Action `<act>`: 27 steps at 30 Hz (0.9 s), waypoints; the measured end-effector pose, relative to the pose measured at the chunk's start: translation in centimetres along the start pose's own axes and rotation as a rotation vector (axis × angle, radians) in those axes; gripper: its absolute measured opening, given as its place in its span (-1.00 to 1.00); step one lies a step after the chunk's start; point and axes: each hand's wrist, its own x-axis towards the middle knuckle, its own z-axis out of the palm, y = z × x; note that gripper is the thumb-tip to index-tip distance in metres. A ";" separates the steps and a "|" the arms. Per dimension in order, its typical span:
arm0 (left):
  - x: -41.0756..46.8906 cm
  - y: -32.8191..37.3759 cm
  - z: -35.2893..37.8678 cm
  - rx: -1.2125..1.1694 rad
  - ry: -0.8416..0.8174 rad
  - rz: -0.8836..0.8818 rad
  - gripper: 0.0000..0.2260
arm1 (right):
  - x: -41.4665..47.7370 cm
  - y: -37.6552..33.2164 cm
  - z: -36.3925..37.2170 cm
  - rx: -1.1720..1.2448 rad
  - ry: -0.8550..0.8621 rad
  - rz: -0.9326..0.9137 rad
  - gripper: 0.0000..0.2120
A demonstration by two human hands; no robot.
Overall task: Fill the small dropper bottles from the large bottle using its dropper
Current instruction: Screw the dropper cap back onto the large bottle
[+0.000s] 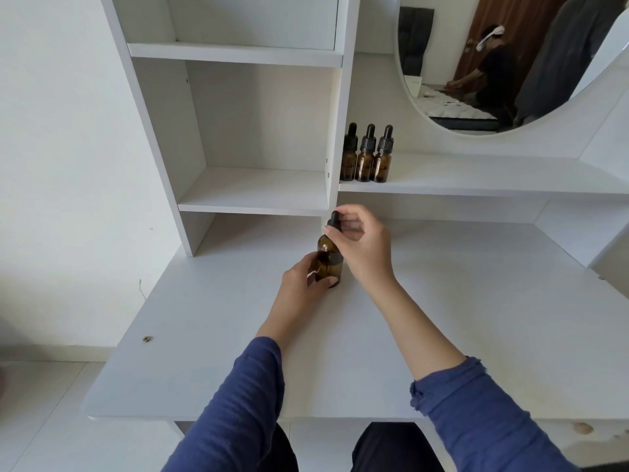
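The large amber bottle (329, 259) stands upright on the white desk (442, 318), near its back middle. My left hand (301, 284) wraps around the bottle's lower body from the left. My right hand (362, 243) pinches the black dropper cap (334, 222) on top of the bottle with fingertips. Three small amber dropper bottles (366, 155) with black caps stand in a row on the raised shelf behind, all capped and untouched.
White shelving cubbies (258, 131) rise at the back left. A round mirror (503, 63) hangs at the back right above the raised shelf (493, 178). The desk's front edge is close to my knees.
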 end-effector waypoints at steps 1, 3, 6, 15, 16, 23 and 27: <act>0.0 0.0 0.0 0.002 -0.004 0.001 -0.60 | 0.1 0.0 0.0 -0.026 0.003 0.008 -0.74; -0.1 0.0 0.0 -0.003 -0.005 0.006 -0.60 | 0.0 -0.1 0.1 -0.035 -0.007 0.022 -0.74; -0.1 0.0 0.0 -0.005 -0.001 0.016 -0.61 | -1.0 0.1 0.3 0.039 -0.010 0.049 -0.72; 0.2 -0.3 0.0 -0.003 -0.002 0.007 -0.60 | -2.2 0.4 -0.2 0.008 0.209 -0.037 -0.88; 0.2 -0.3 0.0 0.000 -0.003 0.007 -0.60 | -2.0 0.3 -0.2 0.035 0.172 -0.018 -0.83; 0.1 -0.1 0.0 0.007 -0.002 0.012 -0.60 | -0.4 0.0 0.1 -0.069 0.018 0.020 -0.72; 0.0 -0.1 -0.1 -0.012 -0.004 -0.002 -0.60 | 0.4 -0.3 -0.6 -0.043 -0.060 0.041 -0.68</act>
